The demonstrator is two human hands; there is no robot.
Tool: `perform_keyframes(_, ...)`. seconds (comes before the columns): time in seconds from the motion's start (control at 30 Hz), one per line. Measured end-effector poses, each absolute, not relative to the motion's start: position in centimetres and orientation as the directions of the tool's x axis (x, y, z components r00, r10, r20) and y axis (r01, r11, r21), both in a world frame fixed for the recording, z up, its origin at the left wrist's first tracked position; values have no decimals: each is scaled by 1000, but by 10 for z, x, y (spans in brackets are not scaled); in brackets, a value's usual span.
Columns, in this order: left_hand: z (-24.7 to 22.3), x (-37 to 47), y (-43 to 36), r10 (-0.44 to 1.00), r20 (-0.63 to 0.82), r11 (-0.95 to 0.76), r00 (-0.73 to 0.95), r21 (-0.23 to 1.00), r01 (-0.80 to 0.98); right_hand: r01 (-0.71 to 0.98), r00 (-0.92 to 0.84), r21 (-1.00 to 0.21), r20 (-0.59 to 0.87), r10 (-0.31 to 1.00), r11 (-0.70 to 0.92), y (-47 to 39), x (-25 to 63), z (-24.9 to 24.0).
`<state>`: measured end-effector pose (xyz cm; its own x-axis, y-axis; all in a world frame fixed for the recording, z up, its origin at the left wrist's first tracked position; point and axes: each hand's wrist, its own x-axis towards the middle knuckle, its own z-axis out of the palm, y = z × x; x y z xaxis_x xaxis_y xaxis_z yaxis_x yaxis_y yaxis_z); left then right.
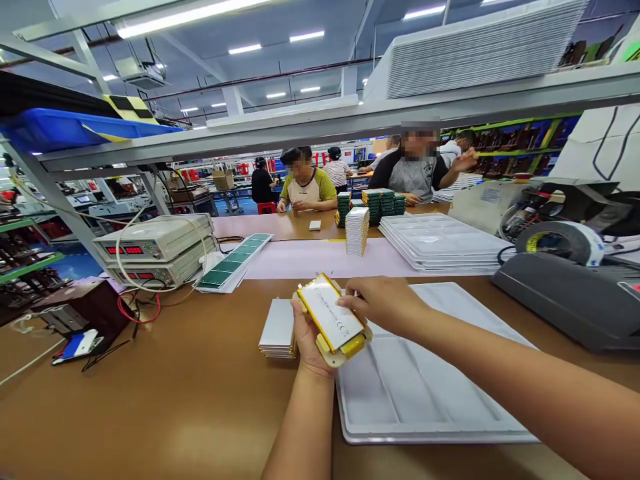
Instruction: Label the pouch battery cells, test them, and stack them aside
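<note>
A flat pouch battery cell (331, 308), white with yellow edge tape and printed marks, lies in a pale flat holder (336, 359). My left hand (311, 347) is closed round the holder from below and tilts it above the table. My right hand (373, 300) is closed at the cell's upper right edge, its thumb on the white face and the other fingers curled beside it. Beside my left hand stands a low stack of similar cells (278, 325). Under my right forearm lies a white compartmented tray (415, 427).
A taller stack of cells (357, 232) stands ahead, with white trays (425, 240) to its right. Green boards (237, 260) and metered instruments (155, 250) are at left. A grey tape machine (565, 293) stands at right. Co-workers sit opposite; a shelf (300, 130) crosses overhead.
</note>
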<state>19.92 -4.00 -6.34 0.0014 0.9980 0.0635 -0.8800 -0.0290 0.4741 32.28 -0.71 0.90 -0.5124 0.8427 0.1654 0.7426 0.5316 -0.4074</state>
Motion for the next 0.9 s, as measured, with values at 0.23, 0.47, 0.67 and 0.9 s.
perform_keyframes(0.23,-61,201,-42,993,109,-8,47,455,-890,790,-460,-422,72,885,445,16,413,-33)
perform_keyframes(0.47,-67,201,-41,996,-85,22,-28,540,-841,735,-309,-623,44,950,268,37,475,-119)
perform_keyframes(0.67,-72,204,-42,991,-134,79,-5,615,-785,749,-298,-586,120,947,310,31,469,-127)
perform_keyframes(0.9,-62,201,-47,990,-99,-8,-96,654,-757,746,-321,-569,147,936,345,26,465,-124)
